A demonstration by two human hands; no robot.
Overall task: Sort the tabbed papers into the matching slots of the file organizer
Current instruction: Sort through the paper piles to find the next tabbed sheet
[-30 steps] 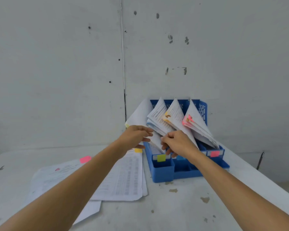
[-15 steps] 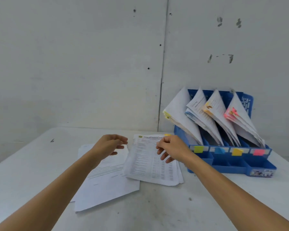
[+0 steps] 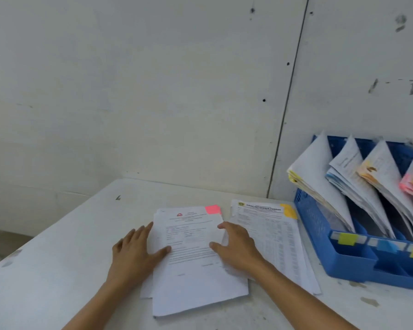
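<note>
Pink-tabbed papers [image 3: 191, 248] flat on white table [image 3: 65, 239], grey wall [image 3: 153, 91] behind.

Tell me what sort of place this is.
Likely a plain office or filing workspace: a blue file organizer with colour-labelled slots full of papers, printed forms with sticky tabs lying in stacks, and a white table against a bare wall.

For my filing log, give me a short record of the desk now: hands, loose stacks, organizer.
left hand: fingers straight, resting on left edge of pink-tabbed stack
right hand: fingers straight, resting on its right edge
yellow-tabbed stack: lying on table, between pink-tabbed stack and file organizer
file organizer: slots hold leaning tabbed papers
</note>
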